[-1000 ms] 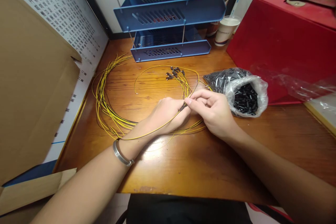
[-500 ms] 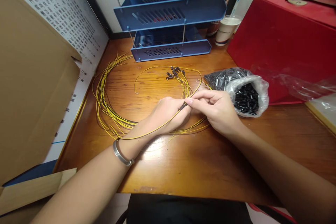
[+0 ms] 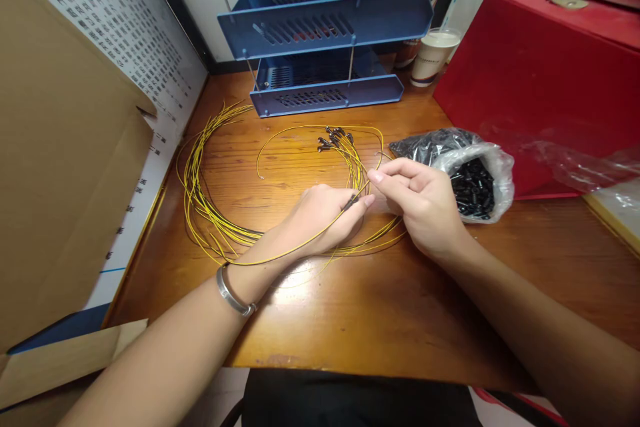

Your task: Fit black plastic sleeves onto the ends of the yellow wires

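Note:
My left hand is closed around a thin yellow wire with a small black sleeve on it near my fingertips. My right hand pinches the same wire just beyond the sleeve. Under both hands lies a curved bundle of yellow wires on the wooden desk. Several of those wires end in black sleeves behind my hands. A clear plastic bag of black sleeves sits right of my right hand.
A blue stacked paper tray stands at the back of the desk, with a paper cup beside it. A red box fills the right side. Cardboard and a printed sheet lean on the left.
My right hand has drawn a little to the right and back, away from my left hand, and the wire's loop behind has shifted with it. My left hand stays put.

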{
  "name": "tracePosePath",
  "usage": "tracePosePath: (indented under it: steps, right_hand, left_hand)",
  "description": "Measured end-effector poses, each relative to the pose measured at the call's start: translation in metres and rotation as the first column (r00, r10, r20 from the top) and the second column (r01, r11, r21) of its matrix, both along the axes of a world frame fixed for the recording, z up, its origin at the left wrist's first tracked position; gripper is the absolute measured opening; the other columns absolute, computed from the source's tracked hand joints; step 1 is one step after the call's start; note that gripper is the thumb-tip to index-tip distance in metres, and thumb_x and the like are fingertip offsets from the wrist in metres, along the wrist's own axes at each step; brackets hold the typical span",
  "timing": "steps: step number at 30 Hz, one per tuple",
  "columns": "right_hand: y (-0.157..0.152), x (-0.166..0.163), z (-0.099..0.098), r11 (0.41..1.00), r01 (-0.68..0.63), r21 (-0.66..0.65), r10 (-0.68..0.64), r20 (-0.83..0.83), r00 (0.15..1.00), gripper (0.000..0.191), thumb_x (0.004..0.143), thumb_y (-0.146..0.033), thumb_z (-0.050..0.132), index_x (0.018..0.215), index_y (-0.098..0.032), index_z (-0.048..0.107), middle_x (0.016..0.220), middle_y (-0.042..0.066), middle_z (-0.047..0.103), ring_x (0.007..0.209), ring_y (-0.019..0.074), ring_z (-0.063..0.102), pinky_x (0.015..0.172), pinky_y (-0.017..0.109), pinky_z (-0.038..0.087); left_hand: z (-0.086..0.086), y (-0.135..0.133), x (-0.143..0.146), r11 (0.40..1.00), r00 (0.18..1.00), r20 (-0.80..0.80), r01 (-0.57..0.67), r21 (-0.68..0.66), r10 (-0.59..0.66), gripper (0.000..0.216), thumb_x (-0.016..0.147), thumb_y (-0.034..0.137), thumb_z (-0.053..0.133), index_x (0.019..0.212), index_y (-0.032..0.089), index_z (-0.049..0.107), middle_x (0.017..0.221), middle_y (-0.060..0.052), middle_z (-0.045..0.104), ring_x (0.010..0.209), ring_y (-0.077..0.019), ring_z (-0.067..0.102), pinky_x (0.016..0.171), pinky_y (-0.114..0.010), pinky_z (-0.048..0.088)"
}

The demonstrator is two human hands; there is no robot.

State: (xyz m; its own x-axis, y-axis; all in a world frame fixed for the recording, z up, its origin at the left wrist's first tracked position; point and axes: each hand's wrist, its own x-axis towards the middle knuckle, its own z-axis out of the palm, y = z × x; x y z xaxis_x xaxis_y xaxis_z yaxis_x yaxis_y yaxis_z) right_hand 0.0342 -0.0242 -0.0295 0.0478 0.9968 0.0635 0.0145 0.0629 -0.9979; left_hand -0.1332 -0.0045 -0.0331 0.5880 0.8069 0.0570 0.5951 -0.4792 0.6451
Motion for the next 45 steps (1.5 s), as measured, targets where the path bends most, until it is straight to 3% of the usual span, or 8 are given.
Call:
tracePosePath:
  steps: [12,17,19,21,25,27,37,45]
  right_hand:
    - [-0.001,-0.002,-0.003,0.998,-0.045,-0.034,0.046,0.041,0.998,0.024,0.077,-0.041,0.073,0.076,-0.018,0.063,0.049,-0.006,0.046,0.045,0.0079,0.032,0.046,0.026,0.02]
    - [-0.008,-0.005,-0.003,0.993,0.001,0.115,-0.024,0.196,0.98,0.019,0.084,-0.033,0.069,0.078,-0.021,0.057,0.048,-0.01,0.034,0.044,0.0076,0.028,0.046,0.026,0.022]
    - [-0.014,-0.008,-0.002,0.967,0.046,0.251,-0.118,0.28,0.953,0.018,0.086,-0.03,0.068,0.079,-0.022,0.053,0.048,-0.012,0.029,0.042,0.0072,0.026,0.046,0.025,0.024]
    - [-0.021,-0.012,-0.001,0.904,-0.029,0.426,-0.148,0.376,0.915,0.013,0.086,-0.025,0.069,0.081,-0.023,0.057,0.046,-0.012,0.029,0.04,0.007,0.028,0.046,0.025,0.028]
    - [-0.032,-0.021,-0.002,0.673,-0.374,0.638,-0.055,0.548,0.835,0.017,0.086,-0.018,0.07,0.103,-0.02,0.067,0.056,-0.006,0.063,0.047,0.0094,0.056,0.052,0.025,0.042]
    - [-0.036,-0.026,-0.005,0.609,-0.451,0.652,-0.056,0.602,0.796,0.022,0.089,-0.018,0.066,0.111,-0.017,0.068,0.069,-0.001,0.074,0.055,0.0114,0.064,0.057,0.026,0.047]
    - [-0.041,-0.033,-0.002,0.646,-0.543,0.537,-0.073,0.751,0.656,0.024,0.095,-0.019,0.056,0.077,-0.018,0.072,0.056,-0.003,0.064,0.05,0.0095,0.056,0.052,0.027,0.037]
    - [-0.036,-0.03,-0.01,0.591,-0.532,0.607,-0.033,0.677,0.735,0.02,0.091,-0.012,0.058,0.077,-0.018,0.072,0.057,-0.003,0.064,0.051,0.009,0.054,0.055,0.024,0.04]
  left_hand:
    - [-0.003,0.001,-0.001,0.999,0.999,-0.027,0.018,0.045,-0.017,0.051,0.102,0.045,0.036,0.067,0.015,0.058,0.06,0.0,0.052,0.055,-0.01,0.037,0.057,-0.024,0.029]
    - [-0.004,0.001,-0.002,0.998,0.999,-0.018,0.03,0.053,-0.029,0.047,0.102,0.04,0.035,0.07,0.015,0.059,0.063,0.0,0.057,0.056,-0.0106,0.042,0.059,-0.024,0.03]
    - [-0.005,0.002,-0.003,0.998,0.999,-0.018,0.031,0.045,-0.031,0.047,0.102,0.04,0.035,0.071,0.015,0.06,0.065,-0.001,0.06,0.057,-0.0111,0.044,0.058,-0.024,0.03]
    - [-0.007,0.003,-0.003,0.998,0.998,-0.038,0.057,0.034,-0.056,0.043,0.1,0.04,0.039,0.074,0.016,0.063,0.069,-0.002,0.064,0.058,-0.0121,0.047,0.058,-0.025,0.03]
    - [-0.006,0.006,0.0,0.999,0.99,-0.136,0.027,0.019,-0.024,0.05,0.1,0.051,0.041,0.069,0.018,0.062,0.061,0.0,0.06,0.052,-0.012,0.041,0.055,-0.027,0.025]
    - [-0.005,0.007,0.002,1.0,0.987,-0.16,-0.002,0.002,0.002,0.056,0.101,0.055,0.037,0.066,0.018,0.062,0.057,0.001,0.057,0.05,-0.0117,0.038,0.054,-0.027,0.024]
    - [-0.008,0.008,0.004,0.999,0.99,-0.143,-0.006,0.052,0.013,0.057,0.101,0.052,0.038,0.061,0.018,0.057,0.051,0.001,0.048,0.05,-0.0112,0.029,0.057,-0.027,0.022]
    - [0.0,0.004,0.005,1.0,0.992,-0.13,0.006,0.018,-0.004,0.052,0.102,0.046,0.04,0.063,0.017,0.058,0.054,0.002,0.049,0.053,-0.0107,0.034,0.057,-0.027,0.021]
